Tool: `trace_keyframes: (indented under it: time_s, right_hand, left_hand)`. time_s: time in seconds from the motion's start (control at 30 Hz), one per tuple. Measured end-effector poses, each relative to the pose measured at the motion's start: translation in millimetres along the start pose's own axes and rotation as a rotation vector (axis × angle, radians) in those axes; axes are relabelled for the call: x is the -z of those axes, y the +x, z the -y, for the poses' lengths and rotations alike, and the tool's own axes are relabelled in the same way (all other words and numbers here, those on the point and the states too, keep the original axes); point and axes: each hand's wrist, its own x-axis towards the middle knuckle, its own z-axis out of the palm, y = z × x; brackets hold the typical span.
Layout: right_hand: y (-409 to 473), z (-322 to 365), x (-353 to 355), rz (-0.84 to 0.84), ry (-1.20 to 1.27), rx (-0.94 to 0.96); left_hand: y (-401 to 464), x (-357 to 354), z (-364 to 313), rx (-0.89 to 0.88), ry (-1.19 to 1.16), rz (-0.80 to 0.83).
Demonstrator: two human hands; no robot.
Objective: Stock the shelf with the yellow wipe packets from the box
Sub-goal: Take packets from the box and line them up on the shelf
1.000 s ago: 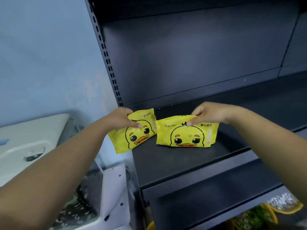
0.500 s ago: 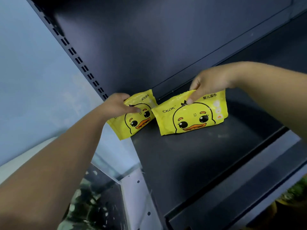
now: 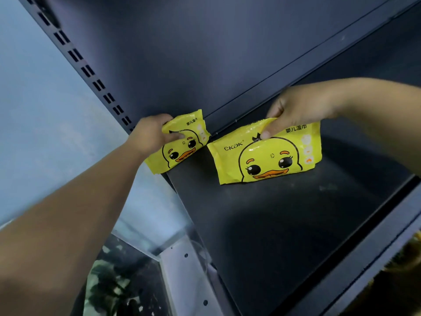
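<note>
the left hand (image 3: 152,135) pinches the upper left part of a yellow wipe packet (image 3: 182,144) — thumb across the printed duck face, fingers wrapped behind — and holds it at the back left corner of the dark shelf (image 3: 284,224), its lower left part hanging out past the shelf's left edge. the right hand (image 3: 296,110) grips the top edge of a second yellow wipe packet (image 3: 268,156), thumb tip pressed on the front just above the duck's bow, the other fingers curled behind. this packet stands on its bottom edge near the back edge of the shelf, face forward and leaning slightly, just right of the first packet with a narrow gap between them. behind both rises the dark back panel (image 3: 205,53); a slotted upright (image 3: 91,74) runs along the shelf's left side against a pale blue wall (image 3: 45,122).
</note>
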Motion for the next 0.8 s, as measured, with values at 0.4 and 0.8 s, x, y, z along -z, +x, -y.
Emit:
trace_keyframes:
  time_s: [0.4, 0.8]
  right_hand:
    - [16.2, 5.6, -2.1, 0.027, 0.037, -0.021]
    - [77.3, 57.5, -9.1, 0.061, -0.163, 0.143]
  left_hand:
    - [-51.9, -37.2, 20.0, 0.338, -0.370, -0.586]
    - [-57.7, -63.0, 20.0, 0.656, -1.143, -0.309]
